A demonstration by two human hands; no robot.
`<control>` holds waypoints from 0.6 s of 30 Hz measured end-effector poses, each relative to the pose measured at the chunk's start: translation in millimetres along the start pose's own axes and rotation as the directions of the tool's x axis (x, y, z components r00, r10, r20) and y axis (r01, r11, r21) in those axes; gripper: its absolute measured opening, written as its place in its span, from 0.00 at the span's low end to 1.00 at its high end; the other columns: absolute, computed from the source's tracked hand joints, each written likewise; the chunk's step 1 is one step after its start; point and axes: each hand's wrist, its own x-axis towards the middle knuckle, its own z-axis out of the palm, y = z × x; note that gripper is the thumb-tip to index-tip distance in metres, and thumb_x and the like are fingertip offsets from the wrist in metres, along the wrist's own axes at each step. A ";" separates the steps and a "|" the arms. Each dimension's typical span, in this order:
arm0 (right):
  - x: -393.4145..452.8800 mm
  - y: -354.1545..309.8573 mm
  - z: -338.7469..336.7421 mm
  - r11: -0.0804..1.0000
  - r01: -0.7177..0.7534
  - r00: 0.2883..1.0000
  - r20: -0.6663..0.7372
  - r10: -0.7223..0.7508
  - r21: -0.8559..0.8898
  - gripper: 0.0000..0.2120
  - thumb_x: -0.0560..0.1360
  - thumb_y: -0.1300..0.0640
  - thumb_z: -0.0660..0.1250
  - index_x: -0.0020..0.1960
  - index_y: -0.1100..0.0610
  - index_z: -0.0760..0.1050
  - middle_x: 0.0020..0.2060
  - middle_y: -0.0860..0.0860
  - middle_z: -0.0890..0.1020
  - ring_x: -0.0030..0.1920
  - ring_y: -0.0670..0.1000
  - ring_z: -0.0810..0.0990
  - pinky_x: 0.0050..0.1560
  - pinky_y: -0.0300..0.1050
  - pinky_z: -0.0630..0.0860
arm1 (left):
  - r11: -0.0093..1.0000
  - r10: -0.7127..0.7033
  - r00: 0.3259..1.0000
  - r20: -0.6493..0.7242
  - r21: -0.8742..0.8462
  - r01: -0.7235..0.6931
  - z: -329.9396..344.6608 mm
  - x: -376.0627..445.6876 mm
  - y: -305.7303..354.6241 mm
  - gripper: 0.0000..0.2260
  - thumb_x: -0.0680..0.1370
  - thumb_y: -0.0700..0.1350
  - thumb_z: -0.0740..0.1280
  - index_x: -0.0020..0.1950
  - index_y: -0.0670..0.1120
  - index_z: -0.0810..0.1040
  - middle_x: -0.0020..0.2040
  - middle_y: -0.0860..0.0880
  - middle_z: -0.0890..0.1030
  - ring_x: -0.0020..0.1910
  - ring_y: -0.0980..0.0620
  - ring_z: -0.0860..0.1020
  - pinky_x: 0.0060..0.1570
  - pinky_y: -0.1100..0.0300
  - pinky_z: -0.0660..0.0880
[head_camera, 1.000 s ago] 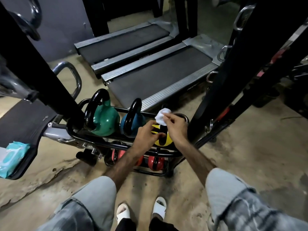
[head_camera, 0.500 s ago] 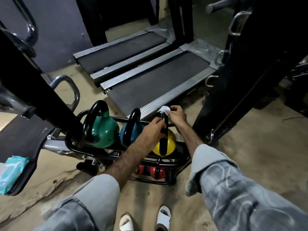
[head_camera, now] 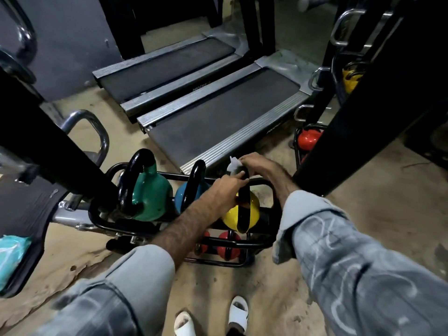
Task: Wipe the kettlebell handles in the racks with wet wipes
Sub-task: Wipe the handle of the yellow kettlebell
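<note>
A black tube rack (head_camera: 261,243) on the floor holds a green kettlebell (head_camera: 150,197), a blue kettlebell (head_camera: 180,197) and a yellow kettlebell (head_camera: 232,217) on its top tier. Red kettlebells (head_camera: 226,248) sit on the lower tier. My left hand (head_camera: 225,190) grips the near side of the yellow kettlebell's black handle (head_camera: 243,214). My right hand (head_camera: 259,166) presses a white wet wipe (head_camera: 233,166) onto the top of that handle.
Two treadmills (head_camera: 218,112) lie just behind the rack. A black upright frame (head_camera: 358,117) stands at the right, with another rack holding a red kettlebell (head_camera: 309,139) and a yellow one (head_camera: 350,76). A teal wipes pack (head_camera: 11,258) rests on a bench at the left.
My right hand with the wipe has moved from the handle's near side up over its top and far side. My left hand has shifted up the handle. The camera has leaned forward.
</note>
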 end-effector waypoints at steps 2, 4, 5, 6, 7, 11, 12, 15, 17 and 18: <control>-7.0 -15.3 -7.7 0.990 0.051 0.998 0.046 -0.046 -0.135 0.09 0.74 0.60 0.63 0.47 0.54 0.82 0.43 0.50 0.82 0.46 0.52 0.81 0.48 0.46 0.76 | 1.000 0.026 0.999 -0.025 0.007 -0.026 1.8 -0.8 -0.9 0.26 0.73 0.45 0.72 0.70 0.49 0.70 0.73 0.47 0.67 0.64 0.43 0.73 0.60 0.48 0.74; -9.8 -27.0 -10.9 0.968 0.110 0.991 0.101 -0.089 -0.227 0.11 0.73 0.61 0.62 0.45 0.52 0.82 0.42 0.47 0.82 0.46 0.49 0.79 0.50 0.46 0.74 | 0.999 0.043 0.997 -0.063 -0.017 -0.044 3.2 -0.6 -3.7 0.19 0.73 0.45 0.71 0.64 0.48 0.76 0.64 0.47 0.76 0.57 0.45 0.77 0.53 0.49 0.77; -10.8 -30.9 -10.9 0.946 0.131 0.987 0.128 -0.097 -0.298 0.11 0.73 0.60 0.62 0.44 0.50 0.82 0.43 0.46 0.82 0.46 0.48 0.79 0.51 0.46 0.74 | 0.999 0.039 0.997 -0.074 -0.032 -0.041 4.0 -0.2 -4.6 0.16 0.73 0.45 0.71 0.61 0.48 0.78 0.59 0.47 0.78 0.54 0.46 0.78 0.51 0.50 0.78; -10.7 -34.9 -10.0 0.917 0.142 0.985 0.144 -0.094 -0.373 0.10 0.73 0.59 0.62 0.43 0.48 0.81 0.45 0.46 0.82 0.47 0.48 0.79 0.51 0.46 0.75 | 0.998 0.040 0.996 -0.083 -0.042 -0.044 5.6 0.5 -6.0 0.14 0.73 0.46 0.71 0.59 0.48 0.78 0.56 0.47 0.79 0.52 0.46 0.79 0.50 0.50 0.78; -8.3 -36.3 -9.1 0.889 0.153 0.983 0.155 -0.094 -0.431 0.10 0.73 0.58 0.63 0.44 0.46 0.81 0.47 0.47 0.82 0.48 0.48 0.79 0.52 0.46 0.76 | 0.998 0.044 0.995 -0.088 -0.045 -0.048 5.8 0.6 -6.0 0.14 0.73 0.46 0.71 0.58 0.48 0.79 0.56 0.48 0.79 0.52 0.47 0.79 0.49 0.50 0.78; -6.7 -36.6 -2.9 0.851 0.154 0.984 0.154 -0.087 -0.501 0.11 0.75 0.56 0.63 0.54 0.48 0.81 0.52 0.49 0.81 0.51 0.49 0.78 0.52 0.45 0.75 | 0.996 0.074 0.993 -0.092 -0.046 -0.078 7.7 3.8 -6.8 0.15 0.73 0.46 0.71 0.59 0.47 0.78 0.57 0.48 0.77 0.53 0.48 0.77 0.51 0.50 0.78; -9.3 -36.9 -2.8 0.848 0.165 0.983 0.156 -0.099 -0.504 0.11 0.76 0.55 0.63 0.53 0.48 0.81 0.52 0.49 0.81 0.50 0.49 0.78 0.50 0.44 0.73 | 0.995 0.073 0.993 -0.093 -0.054 -0.078 8.2 4.0 -7.6 0.14 0.73 0.46 0.70 0.58 0.46 0.78 0.57 0.47 0.77 0.53 0.47 0.77 0.51 0.51 0.77; -21.2 -37.8 -3.0 0.848 0.208 0.977 0.138 -0.161 -0.488 0.08 0.76 0.54 0.63 0.47 0.47 0.81 0.47 0.48 0.81 0.47 0.49 0.78 0.44 0.41 0.72 | 0.998 0.036 0.998 -0.052 -0.059 -0.039 11.9 6.1 -9.1 0.11 0.76 0.42 0.66 0.57 0.41 0.78 0.56 0.42 0.78 0.54 0.45 0.77 0.54 0.53 0.74; -27.0 -37.9 -2.8 0.849 0.223 0.975 0.120 -0.188 -0.479 0.08 0.75 0.54 0.64 0.46 0.48 0.81 0.45 0.47 0.81 0.46 0.48 0.78 0.39 0.39 0.70 | 0.998 0.021 0.998 -0.053 -0.051 -0.023 14.8 4.4 -9.6 0.11 0.76 0.41 0.66 0.58 0.42 0.76 0.56 0.42 0.77 0.54 0.44 0.77 0.54 0.51 0.74; -28.4 -37.9 -3.2 0.844 0.227 0.974 0.111 -0.198 -0.486 0.08 0.75 0.55 0.64 0.47 0.49 0.82 0.45 0.47 0.81 0.46 0.47 0.78 0.38 0.37 0.70 | 0.998 0.021 0.998 -0.065 -0.050 -0.024 16.9 3.6 -10.2 0.12 0.76 0.42 0.66 0.59 0.44 0.76 0.57 0.43 0.77 0.53 0.44 0.77 0.53 0.50 0.75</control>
